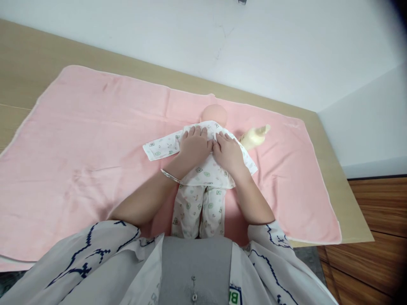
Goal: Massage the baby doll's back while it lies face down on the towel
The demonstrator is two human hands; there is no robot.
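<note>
A baby doll point(214, 113) in a white shirt point(210, 171) and matching trousers point(189, 207), both printed with small green and brown figures, lies at the middle of a pink blanket. Only the smooth round top of its head shows. My left hand point(195, 146) rests flat on the upper part of the shirt, fingers stretched toward the head. Beside it, my right hand point(230, 153) lies on the shirt too, fingers loosely extended, its thumb close to the left one. One sleeve point(163, 146) is spread out to the left. My forearms hide parts of the shirt.
The pink blanket point(95, 123) covers most of a wooden table point(337, 190) standing against a white wall point(270, 51). Right of the doll, a cream-coloured bottle point(254, 137) lies on the blanket. Wood-grain panels point(378, 207) are at the lower right.
</note>
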